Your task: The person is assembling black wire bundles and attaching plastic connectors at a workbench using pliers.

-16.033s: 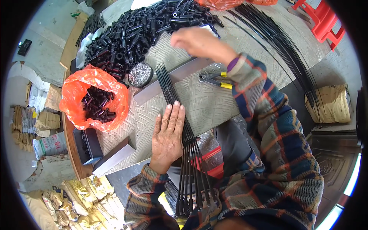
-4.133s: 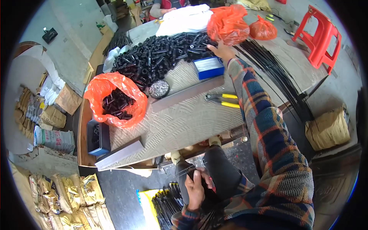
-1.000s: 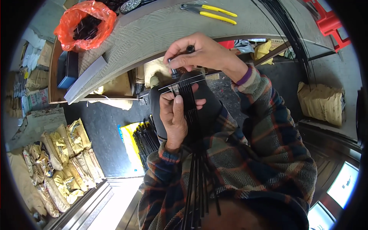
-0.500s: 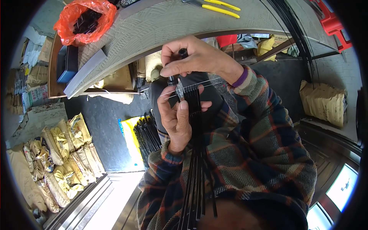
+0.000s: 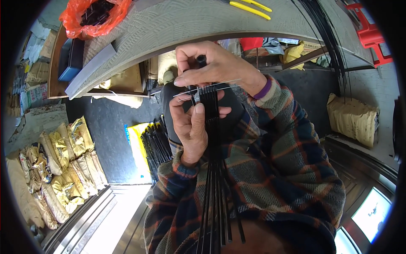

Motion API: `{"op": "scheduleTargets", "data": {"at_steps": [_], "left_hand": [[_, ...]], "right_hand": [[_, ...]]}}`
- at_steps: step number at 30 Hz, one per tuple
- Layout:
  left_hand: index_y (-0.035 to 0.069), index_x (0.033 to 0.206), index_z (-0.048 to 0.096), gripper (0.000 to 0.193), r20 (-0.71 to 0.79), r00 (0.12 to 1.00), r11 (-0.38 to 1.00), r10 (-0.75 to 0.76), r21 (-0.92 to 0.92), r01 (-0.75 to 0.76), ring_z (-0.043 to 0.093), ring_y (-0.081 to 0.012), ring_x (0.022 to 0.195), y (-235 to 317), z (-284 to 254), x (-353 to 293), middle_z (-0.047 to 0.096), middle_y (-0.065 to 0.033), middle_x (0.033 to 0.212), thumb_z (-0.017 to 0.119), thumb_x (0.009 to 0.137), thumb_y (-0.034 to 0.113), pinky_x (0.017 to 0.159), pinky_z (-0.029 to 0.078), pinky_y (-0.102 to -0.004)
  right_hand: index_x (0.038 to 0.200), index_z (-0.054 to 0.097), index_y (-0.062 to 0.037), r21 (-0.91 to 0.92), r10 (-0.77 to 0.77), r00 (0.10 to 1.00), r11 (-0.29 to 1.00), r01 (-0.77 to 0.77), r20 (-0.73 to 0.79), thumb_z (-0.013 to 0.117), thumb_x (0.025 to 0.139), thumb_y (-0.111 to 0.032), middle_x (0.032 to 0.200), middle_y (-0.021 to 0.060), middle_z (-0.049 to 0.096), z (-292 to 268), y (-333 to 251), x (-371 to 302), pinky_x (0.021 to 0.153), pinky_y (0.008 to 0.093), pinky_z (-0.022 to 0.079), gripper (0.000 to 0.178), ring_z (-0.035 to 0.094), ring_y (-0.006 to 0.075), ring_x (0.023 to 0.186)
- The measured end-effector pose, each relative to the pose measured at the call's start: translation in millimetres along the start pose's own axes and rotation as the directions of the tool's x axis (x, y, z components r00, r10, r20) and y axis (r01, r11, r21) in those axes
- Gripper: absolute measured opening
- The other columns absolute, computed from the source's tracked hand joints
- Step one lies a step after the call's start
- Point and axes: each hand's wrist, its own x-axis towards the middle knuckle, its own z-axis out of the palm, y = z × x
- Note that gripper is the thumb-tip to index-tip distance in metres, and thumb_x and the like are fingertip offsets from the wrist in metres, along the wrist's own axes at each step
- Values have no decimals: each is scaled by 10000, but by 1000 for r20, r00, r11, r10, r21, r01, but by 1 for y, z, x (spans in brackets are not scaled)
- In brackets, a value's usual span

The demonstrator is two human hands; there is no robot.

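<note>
Left hand (image 5: 190,131) is gripping a bundle of slim black rods (image 5: 210,103), upper ends fanning out between the two hands over the person's lap, lower ends trailing down the front of the plaid shirt. Right hand (image 5: 218,65) is pinching black tubular fittings (image 5: 201,61) just above the rod tops. Step in hand, by my reading: bringing a fitting to the leftmost rod's end; fingers are hiding whether they are touching. Next move seems to call for a steady left grip and straight alignment.

In the way: neighbouring rod ends crowding close; a thin pale strip (image 5: 230,83) crossing them, its kind unclear. Desk (image 5: 182,25) edge is curving just beyond the right hand, yellow-handled pliers (image 5: 251,9) and an orange plastic bag (image 5: 113,27) of black pieces resting on it. More rods (image 5: 153,146) are lying on the left.
</note>
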Motion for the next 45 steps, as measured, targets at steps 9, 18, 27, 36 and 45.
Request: {"op": "scheduleTargets", "data": {"at_steps": [9, 18, 27, 36, 45], "left_hand": [[75, 1112, 264, 253, -33, 999, 1000, 16, -11, -16, 635, -305, 808, -3, 4, 1, 548, -291, 1038, 428, 924, 121, 682, 539, -349], [63, 1183, 230, 310, -115, 993, 1000, 13, 26, -10, 633, -310, 815, 2, 10, 2, 551, -285, 1032, 400, 932, 124, 691, 539, -349], [74, 1150, 243, 249, -34, 999, 999, 38, 13, -38, 632, -325, 819, -7, 3, 1, 549, -308, 1024, 370, 937, 98, 707, 533, -358], [74, 1149, 243, 258, -49, 998, 999, 35, 21, -34, 636, -328, 788, -3, -1, 1, 554, -313, 1004, 379, 930, 75, 701, 533, -360], [63, 1147, 258, 272, -33, 996, 996, 87, -20, -87, 629, -344, 819, 0, -2, 1, 564, -303, 982, 403, 917, 64, 694, 545, -383]], "right_hand": [[688, 508, -39, -22, -100, 995, 995, 100, 17, 706, 729, -157, 622, -22, 474, -3, 11, 3, 531, 208, 345, 234, 451, 48, 590], [697, 527, -31, -4, -223, 975, 975, 223, -15, 705, 735, -152, 660, -4, 535, -3, 14, 3, 535, 216, 371, 218, 478, 56, 599], [752, 491, -49, 226, -93, 993, 971, 74, 78, 694, 752, -209, 726, 19, 547, -7, 25, 0, 481, 170, 355, 259, 456, 27, 572], [739, 482, -37, 54, -51, 997, 997, 47, 59, 690, 752, -158, 710, 17, 518, -2, 20, 5, 595, 232, 392, 241, 490, 84, 672], [753, 448, -41, 118, -237, 969, 967, 227, 76, 687, 768, -185, 740, 33, 536, 2, 22, 3, 551, 217, 380, 279, 466, 72, 635]]}}
